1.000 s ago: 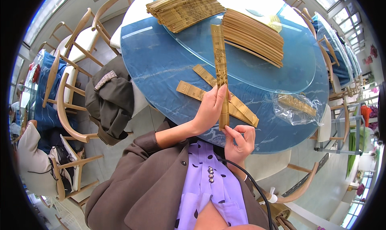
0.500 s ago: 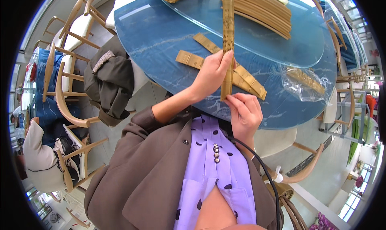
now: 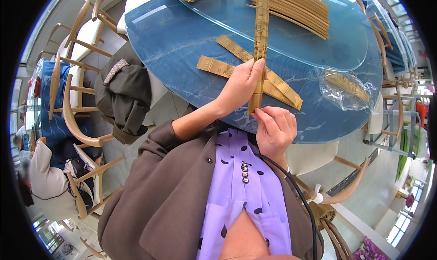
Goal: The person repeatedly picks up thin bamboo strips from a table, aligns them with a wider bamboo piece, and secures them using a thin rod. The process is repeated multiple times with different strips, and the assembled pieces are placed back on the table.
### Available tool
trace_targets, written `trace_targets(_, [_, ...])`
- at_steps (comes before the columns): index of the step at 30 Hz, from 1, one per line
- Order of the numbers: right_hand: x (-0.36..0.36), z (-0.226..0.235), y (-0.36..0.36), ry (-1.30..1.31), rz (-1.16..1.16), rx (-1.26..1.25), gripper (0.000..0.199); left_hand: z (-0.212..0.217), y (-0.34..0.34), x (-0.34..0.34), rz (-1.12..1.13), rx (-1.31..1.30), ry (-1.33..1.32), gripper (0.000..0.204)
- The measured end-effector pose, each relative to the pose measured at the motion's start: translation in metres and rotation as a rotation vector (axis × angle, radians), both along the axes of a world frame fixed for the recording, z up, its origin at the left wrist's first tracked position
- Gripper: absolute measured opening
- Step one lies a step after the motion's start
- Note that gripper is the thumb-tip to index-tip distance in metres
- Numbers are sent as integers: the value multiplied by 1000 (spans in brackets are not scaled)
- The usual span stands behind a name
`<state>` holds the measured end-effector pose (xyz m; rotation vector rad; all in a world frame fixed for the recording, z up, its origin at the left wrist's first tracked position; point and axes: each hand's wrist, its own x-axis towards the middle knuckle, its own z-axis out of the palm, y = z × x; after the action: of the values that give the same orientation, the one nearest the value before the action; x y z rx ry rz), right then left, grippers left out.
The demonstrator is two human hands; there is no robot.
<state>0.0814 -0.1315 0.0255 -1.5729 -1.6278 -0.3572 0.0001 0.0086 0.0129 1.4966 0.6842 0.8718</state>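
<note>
A round blue table (image 3: 182, 37) spreads out beyond both hands, with a glass turntable (image 3: 291, 37) sitting on its far part. On that glass, well past the fingertips, lie two stacks of bamboo strips (image 3: 296, 5), one to the far left and one straight ahead. A dark jacket (image 3: 123, 96) hangs over a wooden chair (image 3: 73, 119) off to the left of the left forearm. To the right of the hands, a clear plastic bag (image 3: 346, 89) with more strips inside rests on the blue surface. Just beyond the left hand, three flat bamboo slips (image 3: 218, 68) lie crossed on the table, partly hidden by the hand.

The left hand (image 3: 241, 87) is closed around the middle of a long bamboo strip (image 3: 259, 37), thumb on the near side, fingers wrapped behind. The strip stands nearly upright in the view, its far end reaching out over the glass, its near end down by the right hand. The right hand (image 3: 275, 130) sits just below and to the right of the left one, close to the body, its fingertips pinching the strip's bottom end. The two hands are near each other but not touching.
</note>
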Motion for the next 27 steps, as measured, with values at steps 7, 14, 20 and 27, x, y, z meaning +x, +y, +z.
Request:
trace_targets(7, [2,1,0,16,56,-34,23,-2,-1,-1,-36,-55,-25,45])
trace_targets(14, [1,5,3,-4,75,-38,24,-6,1,-3,-62,-57,-22,44])
trace_targets(20, [9,8,11,133,93,22,25,21,37,-18,-119,135,177,30])
trace_targets(27, [23,0,4,217,-14,-55,18,72,239,-57,323,923,687,37])
